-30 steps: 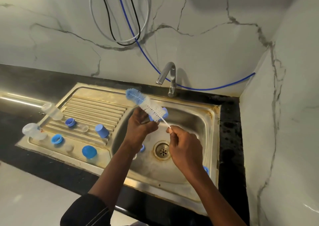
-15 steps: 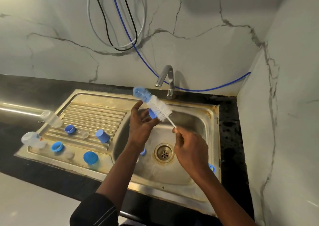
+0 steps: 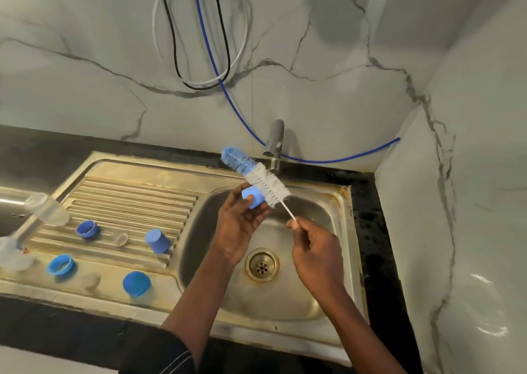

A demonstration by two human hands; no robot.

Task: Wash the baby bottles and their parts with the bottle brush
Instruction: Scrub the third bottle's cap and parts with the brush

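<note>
Far left of the drain (image 3: 261, 264), I've got a clear bottle (image 3: 45, 209) lying on its side at the edge of the drainboard (image 3: 134, 199), and a second clear bottle (image 3: 11, 255) just nearer me, half out of frame. Coming in toward the drain: a far blue ring (image 3: 87, 228) on the ribs and a near blue ring (image 3: 61, 264) on the flat strip, each with a small clear teat beside it, though those are too blurred to say more. Then a tilted blue cap (image 3: 156, 241) on the ribs, and a near blue cap (image 3: 136, 283) by the front rim. Now above and just left of the drain, the left hand (image 3: 239, 225) has its fingers curled round a held blue cap (image 3: 252, 198), thumb on its side. The bottle brush (image 3: 256, 178) slants across above that, blue tip up and left, white bristles against the held cap. Right of the drain, the right hand (image 3: 316, 255) pinches the brush's thin wire stem, its other fingers folded in. Straight up from the drain stands the tap (image 3: 274, 142), with a blue hose (image 3: 342, 161) running behind it along the wall.
</note>
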